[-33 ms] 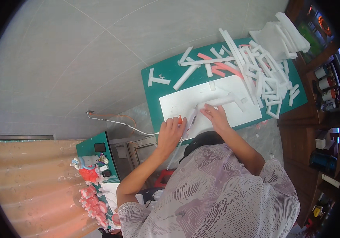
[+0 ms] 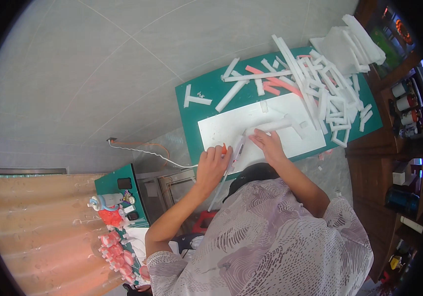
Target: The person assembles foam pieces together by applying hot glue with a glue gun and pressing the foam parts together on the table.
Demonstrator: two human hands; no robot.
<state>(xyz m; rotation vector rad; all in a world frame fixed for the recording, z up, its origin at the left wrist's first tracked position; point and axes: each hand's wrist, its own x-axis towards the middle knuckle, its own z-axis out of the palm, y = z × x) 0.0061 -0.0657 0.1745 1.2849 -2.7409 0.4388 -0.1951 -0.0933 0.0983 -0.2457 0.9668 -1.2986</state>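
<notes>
My left hand (image 2: 212, 166) is closed around a hot glue gun (image 2: 239, 149), pale with an orange part beside my fingers. Its nozzle points away from me, toward a white foam strip (image 2: 276, 124). A long translucent glue stick (image 2: 216, 193) trails from the gun's back end toward me. My right hand (image 2: 268, 146) pinches the near left end of the foam strip, which reaches right over a white board (image 2: 213, 131). The nozzle tip is close to that end; whether they touch I cannot tell. Small white foam pieces (image 2: 263, 106) lie on the board.
On the green table (image 2: 187, 129) are white foam strips (image 2: 232, 94), pink strips (image 2: 284, 84), foam frames (image 2: 337, 109) and stacked foam sheets (image 2: 342, 49). A white cord (image 2: 147, 154) runs from the wall to the table's left edge. Dark wooden shelves (image 2: 369, 163) stand at right; a cluttered side table (image 2: 114, 181) is at left.
</notes>
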